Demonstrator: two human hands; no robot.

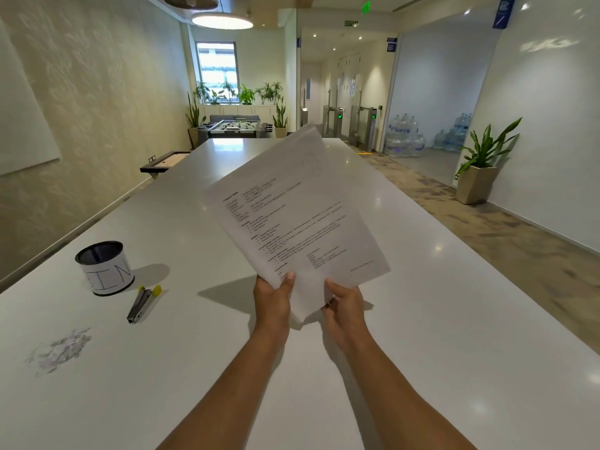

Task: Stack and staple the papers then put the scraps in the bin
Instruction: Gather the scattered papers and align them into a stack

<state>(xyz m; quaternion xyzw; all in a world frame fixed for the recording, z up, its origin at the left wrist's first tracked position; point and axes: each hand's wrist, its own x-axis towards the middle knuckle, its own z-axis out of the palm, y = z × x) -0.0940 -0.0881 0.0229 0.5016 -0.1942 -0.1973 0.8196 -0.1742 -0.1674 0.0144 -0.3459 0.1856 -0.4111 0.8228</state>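
A stack of printed white papers (298, 219) is lifted off the white table (438, 319) and tilted toward me. My left hand (272, 300) grips its lower left edge with the thumb on top. My right hand (345, 306) pinches the lower right edge. To the left lies a metal stapler (140, 306) with yellow ends. Just behind the stapler stands a small round bin (105, 267) with a white label marked "BIN". A pile of small paper scraps (60, 350) lies near the table's left front edge.
The long table runs away from me. A low side table (165, 162) stands past its left edge. On the right are a carpeted walkway, a potted plant (480, 170) and several water bottles (406, 138).
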